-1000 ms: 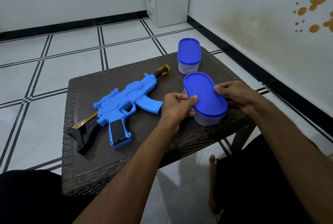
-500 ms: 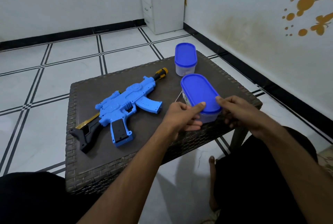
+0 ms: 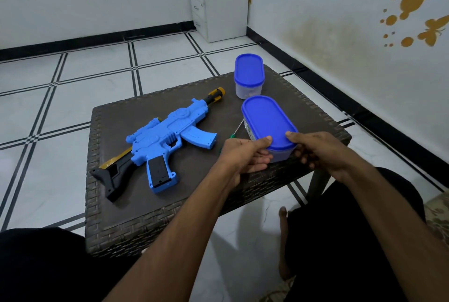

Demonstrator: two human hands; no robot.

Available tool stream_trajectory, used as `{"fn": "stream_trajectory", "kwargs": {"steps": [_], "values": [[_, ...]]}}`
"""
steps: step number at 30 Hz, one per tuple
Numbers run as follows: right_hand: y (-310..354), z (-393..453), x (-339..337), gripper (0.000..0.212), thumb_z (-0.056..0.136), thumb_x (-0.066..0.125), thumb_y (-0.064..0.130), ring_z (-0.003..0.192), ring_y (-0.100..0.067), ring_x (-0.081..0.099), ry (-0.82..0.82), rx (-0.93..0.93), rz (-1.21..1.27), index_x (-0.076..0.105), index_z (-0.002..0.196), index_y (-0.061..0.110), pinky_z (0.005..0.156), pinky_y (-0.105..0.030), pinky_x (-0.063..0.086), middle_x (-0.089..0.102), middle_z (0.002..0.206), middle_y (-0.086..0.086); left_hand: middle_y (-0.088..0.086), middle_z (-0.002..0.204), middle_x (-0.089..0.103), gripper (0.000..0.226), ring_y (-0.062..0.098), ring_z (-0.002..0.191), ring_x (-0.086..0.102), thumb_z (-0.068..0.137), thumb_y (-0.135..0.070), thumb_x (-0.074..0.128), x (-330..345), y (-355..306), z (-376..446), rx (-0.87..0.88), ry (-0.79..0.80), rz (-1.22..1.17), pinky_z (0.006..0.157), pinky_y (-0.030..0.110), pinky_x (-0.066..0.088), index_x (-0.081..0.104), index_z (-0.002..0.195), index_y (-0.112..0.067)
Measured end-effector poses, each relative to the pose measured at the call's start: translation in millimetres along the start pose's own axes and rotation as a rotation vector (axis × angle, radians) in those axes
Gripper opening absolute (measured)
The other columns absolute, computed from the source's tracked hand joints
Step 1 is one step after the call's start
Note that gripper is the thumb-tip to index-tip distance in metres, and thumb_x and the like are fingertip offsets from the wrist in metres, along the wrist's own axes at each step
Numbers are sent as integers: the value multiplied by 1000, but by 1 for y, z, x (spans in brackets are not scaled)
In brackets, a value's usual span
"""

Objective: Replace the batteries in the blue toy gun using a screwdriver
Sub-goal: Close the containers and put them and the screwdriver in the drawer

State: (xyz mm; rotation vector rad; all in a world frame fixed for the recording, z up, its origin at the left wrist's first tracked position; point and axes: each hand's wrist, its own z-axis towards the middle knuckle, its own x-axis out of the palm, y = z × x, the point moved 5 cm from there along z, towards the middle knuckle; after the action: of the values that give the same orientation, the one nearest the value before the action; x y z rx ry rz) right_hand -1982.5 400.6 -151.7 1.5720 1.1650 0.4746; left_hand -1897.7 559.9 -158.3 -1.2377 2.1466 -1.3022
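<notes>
- The near box [image 3: 269,129] with the blue lid is held at its near end by both hands, thumbs on the lid edge, fingers curled under.
- The left hand [image 3: 243,156] and right hand [image 3: 318,151] are used for this grip.
- The blue toy gun [image 3: 167,138] is laid flat on the counter [image 3: 136,216], left of the hands, nearer the left hand.
- Its long side is pointed from near-left to far-right.
- The screwdriver [image 3: 237,130] is seen between gun and box, partly hidden.
</notes>
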Motion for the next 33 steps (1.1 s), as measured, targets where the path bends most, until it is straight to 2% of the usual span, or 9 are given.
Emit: {"fn": "stream_trajectory", "kwargs": {"steps": [4,10,16,19,21,23,25,30,33], "values": [[1,3,0,35,84,72,37,48,-11,49,2,-24,10,69,88,2,45,-23,36,60,59,-3,11,75,72,26,8,51,63,82,-24,77,1,1,3,-17,-2,-16,53,18,57,69,82,0],[0,5,0,29,84,73,33,47,-11,50,11,-14,21,65,83,5,44,-22,37,60,61,-5,10,75,72,25,6,50,62,82,-24,76,0,0,4,-23,-1,-6,53,17,56,69,84,0],[-5,5,1,37,82,70,47,49,-12,49,-83,-40,-47,63,76,11,45,-23,35,60,59,-1,9,80,73,35,7,51,62,86,-33,71,0,-1,2,7,5,63,52,18,56,69,92,1],[-5,7,-1,41,82,67,52,63,-13,54,-167,-67,-103,61,84,12,56,-26,41,65,77,-1,9,82,75,42,10,54,62,89,-44,65,-4,-4,1,52,-26,156,52,21,55,71,89,-3],[-2,8,-4,40,83,66,54,83,-12,59,-218,-96,-132,60,103,21,68,-29,45,65,101,1,5,80,76,46,10,54,62,90,-52,58,-11,-10,3,138,-83,278,52,23,51,70,86,-8],[5,9,-3,48,83,66,55,101,-12,58,-233,-149,-194,52,122,30,81,-33,49,58,118,2,-2,75,74,44,10,56,65,90,-56,54,-21,-21,4,274,-200,477,59,27,53,68,81,-16],[18,10,-1,60,83,66,54,116,-16,52,-235,-215,-284,43,135,35,93,-38,48,49,133,1,-6,73,71,34,11,67,67,90,-53,55,-34,-34,4,411,-339,654,66,33,56,66,79,-23],[43,22,25,82,81,67,56,134,-26,40,-119,-277,-570,29,149,29,101,-41,41,33,151,-6,-14,81,66,6,8,83,62,86,-34,62,-53,-54,9,616,-520,957,67,30,48,63,87,-29],[44,34,38,101,74,66,66,143,-31,28,-109,-269,-718,19,153,24,112,-51,34,27,155,-10,-11,90,68,13,13,94,60,85,-32,63,-59,-57,21,648,-545,1108,68,31,47,64,97,-28]]}}
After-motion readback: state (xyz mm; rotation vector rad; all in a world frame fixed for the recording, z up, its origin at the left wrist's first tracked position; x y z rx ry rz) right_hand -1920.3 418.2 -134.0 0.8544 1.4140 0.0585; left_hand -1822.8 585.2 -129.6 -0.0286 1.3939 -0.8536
